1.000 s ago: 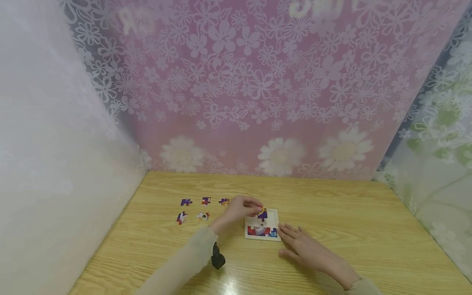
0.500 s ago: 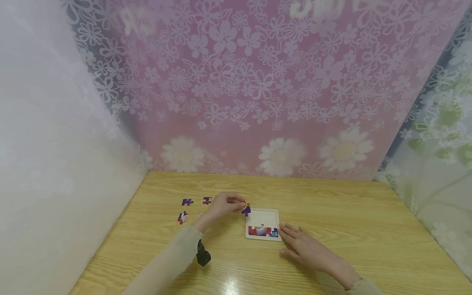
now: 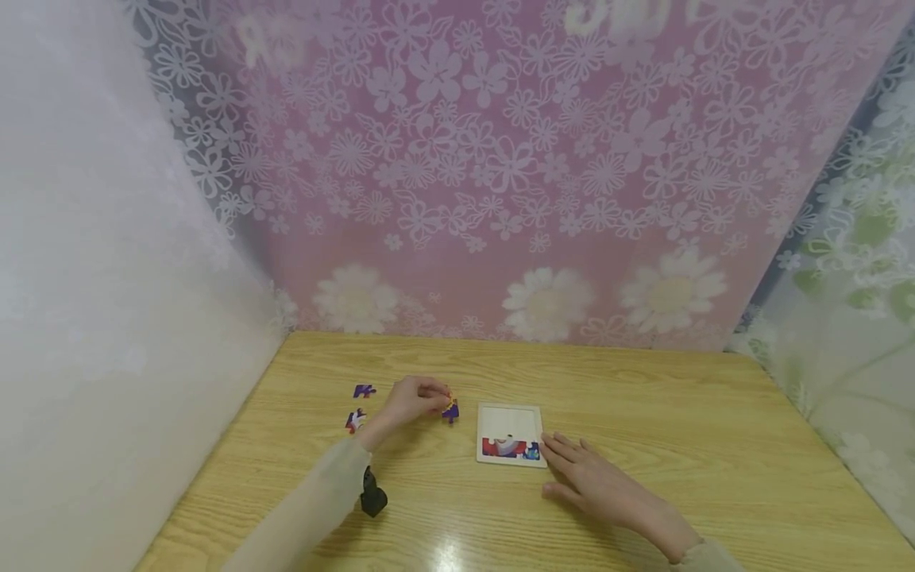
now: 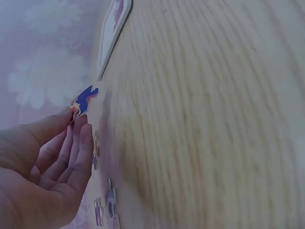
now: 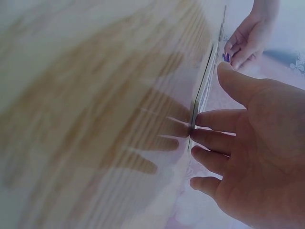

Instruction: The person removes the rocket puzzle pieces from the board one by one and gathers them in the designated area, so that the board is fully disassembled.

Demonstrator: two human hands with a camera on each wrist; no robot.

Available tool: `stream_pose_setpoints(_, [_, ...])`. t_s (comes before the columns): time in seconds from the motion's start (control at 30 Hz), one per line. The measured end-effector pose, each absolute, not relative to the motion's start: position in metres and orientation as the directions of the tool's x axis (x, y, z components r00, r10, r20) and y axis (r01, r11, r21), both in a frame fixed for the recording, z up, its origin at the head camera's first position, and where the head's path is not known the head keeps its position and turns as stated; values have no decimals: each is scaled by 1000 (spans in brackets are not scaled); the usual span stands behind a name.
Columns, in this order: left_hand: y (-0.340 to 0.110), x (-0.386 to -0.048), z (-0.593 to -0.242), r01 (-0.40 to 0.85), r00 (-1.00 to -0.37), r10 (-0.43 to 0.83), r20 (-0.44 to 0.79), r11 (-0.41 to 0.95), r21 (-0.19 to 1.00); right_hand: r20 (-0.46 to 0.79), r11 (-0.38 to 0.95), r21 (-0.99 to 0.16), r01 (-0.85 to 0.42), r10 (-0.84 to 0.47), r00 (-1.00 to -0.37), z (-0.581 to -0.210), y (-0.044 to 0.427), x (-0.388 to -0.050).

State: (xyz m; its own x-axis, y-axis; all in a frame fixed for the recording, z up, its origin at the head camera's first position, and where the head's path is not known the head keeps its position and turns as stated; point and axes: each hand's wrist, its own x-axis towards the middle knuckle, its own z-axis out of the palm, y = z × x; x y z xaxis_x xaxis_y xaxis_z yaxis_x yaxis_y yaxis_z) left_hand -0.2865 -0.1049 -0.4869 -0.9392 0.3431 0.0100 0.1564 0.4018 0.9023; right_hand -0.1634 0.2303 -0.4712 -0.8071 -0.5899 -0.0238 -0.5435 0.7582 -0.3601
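My left hand [image 3: 412,403] pinches a purple and yellow jigsaw piece [image 3: 450,411] between thumb and fingertips. In the left wrist view that piece [image 4: 85,101] is raised above the table. To its right lies a square puzzle tray [image 3: 510,407] with a pale frame. Pieces with red, white and blue print [image 3: 506,447] fill the tray's near row; its upper part shows bare backing. My right hand [image 3: 589,482] lies with straight fingers against the tray's right edge. The right wrist view shows its fingertips [image 5: 202,119] at the tray's rim [image 5: 199,90].
Left of my left hand, a purple piece [image 3: 364,391] and a purple, white and red piece [image 3: 355,420] lie on the wooden table [image 3: 615,397]. The hand hides other loose pieces, partly visible in the left wrist view. A flowered curtain [image 3: 457,199] stands behind the table.
My left hand has carried the purple and yellow piece leftward, from above the tray to the table area beside it. The right hand and tray stay in place.
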Motion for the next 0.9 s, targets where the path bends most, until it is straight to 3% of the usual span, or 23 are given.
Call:
stream_pose_setpoints(0.27, [-112, -283, -490, 150, -939, 342, -14, 448, 881, -25, 765, -344, -545, -588, -809, -471, 230, -164])
stream_pose_setpoints(0.9, [-109, -282, -489, 304, -933, 351, 80, 649, 697, -15, 759, -345, -552, -592, -806, -472, 230, -165])
